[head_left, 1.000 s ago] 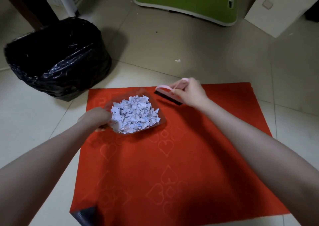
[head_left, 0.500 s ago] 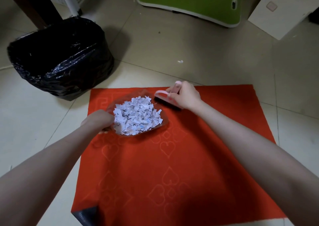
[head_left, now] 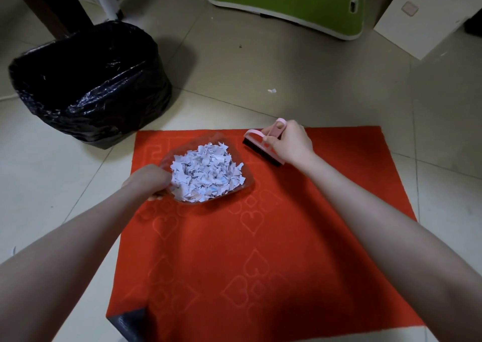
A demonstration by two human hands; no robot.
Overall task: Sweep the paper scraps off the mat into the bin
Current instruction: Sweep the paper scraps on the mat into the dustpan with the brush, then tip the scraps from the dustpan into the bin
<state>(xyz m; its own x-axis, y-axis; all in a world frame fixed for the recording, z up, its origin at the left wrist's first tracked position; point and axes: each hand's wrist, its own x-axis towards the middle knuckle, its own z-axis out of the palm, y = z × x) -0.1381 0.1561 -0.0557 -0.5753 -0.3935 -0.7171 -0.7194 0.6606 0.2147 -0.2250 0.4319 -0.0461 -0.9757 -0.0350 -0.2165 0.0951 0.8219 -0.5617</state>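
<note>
A red mat [head_left: 260, 237] with embossed hearts lies on the tiled floor. Over its far left part, my left hand [head_left: 148, 182] grips the handle of a clear dustpan [head_left: 245, 185] heaped with white paper scraps [head_left: 206, 174]. To the right, my right hand [head_left: 289, 143] holds the pink handle of a small brush [head_left: 258, 146] whose black bristles rest on the mat near its far edge. A bin lined with a black bag [head_left: 91, 80] stands on the floor beyond the mat's far left corner.
One stray paper scrap [head_left: 272, 90] lies on the tiles beyond the mat. A green board [head_left: 287, 2] and a white box [head_left: 427, 15] sit at the back. The mat's near left corner [head_left: 130, 320] is folded over, showing its black underside.
My right hand has drawn the brush a little away from the dustpan, to the right. The dustpan of scraps stays in my left hand in about the same place.
</note>
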